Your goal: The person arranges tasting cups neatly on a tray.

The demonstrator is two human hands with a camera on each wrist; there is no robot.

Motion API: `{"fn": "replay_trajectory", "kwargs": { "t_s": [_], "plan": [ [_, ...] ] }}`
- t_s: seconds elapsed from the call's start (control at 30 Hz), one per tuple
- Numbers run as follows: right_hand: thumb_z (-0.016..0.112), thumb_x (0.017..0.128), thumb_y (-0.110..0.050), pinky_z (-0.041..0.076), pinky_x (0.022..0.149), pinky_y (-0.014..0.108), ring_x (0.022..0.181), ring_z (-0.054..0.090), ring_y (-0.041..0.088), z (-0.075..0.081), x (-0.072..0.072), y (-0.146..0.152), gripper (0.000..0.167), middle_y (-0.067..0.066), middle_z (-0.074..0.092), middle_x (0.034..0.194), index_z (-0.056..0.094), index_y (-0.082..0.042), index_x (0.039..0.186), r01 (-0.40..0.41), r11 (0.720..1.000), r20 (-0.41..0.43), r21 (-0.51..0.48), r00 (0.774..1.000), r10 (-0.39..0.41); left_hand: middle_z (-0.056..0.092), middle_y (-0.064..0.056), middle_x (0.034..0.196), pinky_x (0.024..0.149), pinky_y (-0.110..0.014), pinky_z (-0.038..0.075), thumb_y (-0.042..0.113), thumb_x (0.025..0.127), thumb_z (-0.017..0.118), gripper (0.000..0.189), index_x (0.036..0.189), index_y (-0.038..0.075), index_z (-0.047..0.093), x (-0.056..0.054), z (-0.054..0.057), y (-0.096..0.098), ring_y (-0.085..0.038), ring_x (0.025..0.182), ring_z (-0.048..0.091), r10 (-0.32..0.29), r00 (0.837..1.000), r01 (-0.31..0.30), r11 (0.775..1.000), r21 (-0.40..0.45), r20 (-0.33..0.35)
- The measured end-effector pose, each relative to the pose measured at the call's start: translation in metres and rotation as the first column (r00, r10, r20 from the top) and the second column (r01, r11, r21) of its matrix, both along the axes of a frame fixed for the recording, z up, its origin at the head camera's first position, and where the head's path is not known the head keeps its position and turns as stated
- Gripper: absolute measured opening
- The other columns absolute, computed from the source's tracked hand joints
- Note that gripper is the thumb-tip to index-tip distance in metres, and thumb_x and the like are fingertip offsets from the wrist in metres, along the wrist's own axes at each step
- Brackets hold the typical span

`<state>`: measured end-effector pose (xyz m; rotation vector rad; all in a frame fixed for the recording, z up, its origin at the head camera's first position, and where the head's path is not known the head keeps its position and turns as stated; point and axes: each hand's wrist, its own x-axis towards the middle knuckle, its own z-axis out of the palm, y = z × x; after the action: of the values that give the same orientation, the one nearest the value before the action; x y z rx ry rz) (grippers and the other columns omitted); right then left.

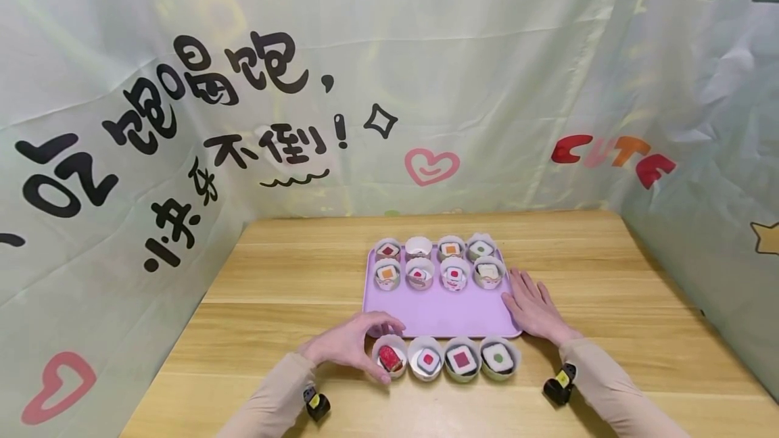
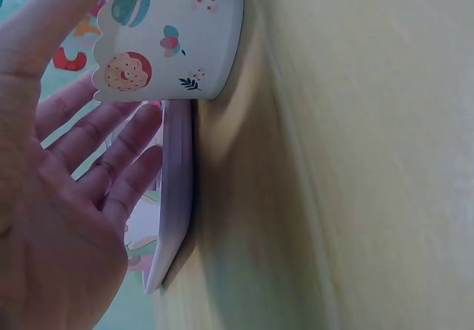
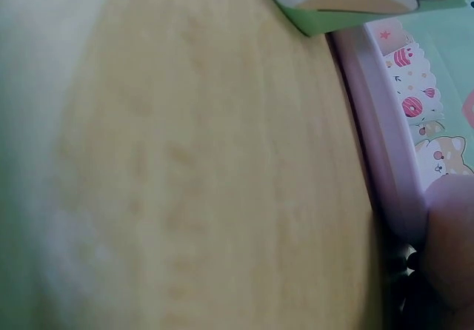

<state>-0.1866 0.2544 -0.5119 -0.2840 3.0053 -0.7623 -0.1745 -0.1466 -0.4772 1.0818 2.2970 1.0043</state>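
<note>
My left hand (image 1: 353,343) curves loosely around the leftmost paper baking cup (image 1: 381,369), thumb in front and fingers behind. A red sushi-like piece (image 1: 390,358) lies inside that cup. In the left wrist view the cup (image 2: 174,49) shows its printed side, with the fingers spread rather straight behind it. My right hand (image 1: 538,309) lies with extended fingers along the right edge of the purple tray (image 1: 450,309). Beside the left cup, in a row on the table, stand three more cups, holding sushi-like pieces with a red dot (image 1: 429,359), a dark red square (image 1: 462,359) and a green dot (image 1: 500,358).
Two rows of paper cups fill the back half of the tray, including an orange-square piece (image 1: 451,249) and a pale piece (image 1: 487,272). The wooden table (image 1: 292,269) ends at a printed cloth backdrop (image 1: 365,86). Each wrist wears a small black camera (image 1: 560,385).
</note>
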Motion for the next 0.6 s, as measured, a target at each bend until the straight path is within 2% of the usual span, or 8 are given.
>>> {"fn": "replay_trajectory", "kwargs": {
  "t_s": [0.17, 0.4, 0.6],
  "plan": [
    [0.037, 0.108, -0.029, 0.005, 0.120, 0.070, 0.150, 0.012, 0.053, 0.0007, 0.0002, -0.0002, 0.064, 0.034, 0.016, 0.162, 0.021, 0.014, 0.154, -0.001, 1.000, -0.001, -0.001, 1.000, 0.001, 0.064, 0.008, 0.127, 0.104, -0.022, 0.045, 0.037, 0.068, 0.093, 0.076, 0.134, 0.022, 0.060, 0.0018, 0.0015, 0.0015, -0.001, 0.113, 0.057, -0.006, 1.000, 0.005, 0.999, -0.037, -0.016],
    [0.037, 0.108, -0.028, 0.005, 0.120, 0.070, 0.150, 0.013, 0.054, 0.0014, 0.0004, -0.0005, 0.064, 0.034, 0.016, 0.162, 0.021, 0.013, 0.154, -0.002, 1.000, -0.001, -0.002, 1.000, 0.002, 0.063, 0.009, 0.115, 0.098, -0.021, 0.045, 0.036, 0.065, 0.094, 0.073, 0.130, 0.028, 0.063, 0.0033, 0.0015, 0.0036, 0.000, 0.105, 0.054, -0.015, 0.994, 0.004, 0.995, -0.098, -0.112],
    [0.038, 0.108, -0.028, 0.005, 0.120, 0.070, 0.150, 0.013, 0.054, 0.0010, 0.0001, -0.0005, 0.064, 0.034, 0.016, 0.162, 0.021, 0.013, 0.154, -0.002, 1.000, 0.001, -0.002, 1.000, 0.002, 0.060, 0.013, 0.110, 0.094, -0.019, 0.045, 0.030, 0.064, 0.095, 0.072, 0.128, 0.033, 0.062, 0.0034, -0.0021, 0.0047, 0.001, 0.102, 0.053, -0.004, 0.989, -0.012, 0.994, -0.113, -0.146]
  ]
}}
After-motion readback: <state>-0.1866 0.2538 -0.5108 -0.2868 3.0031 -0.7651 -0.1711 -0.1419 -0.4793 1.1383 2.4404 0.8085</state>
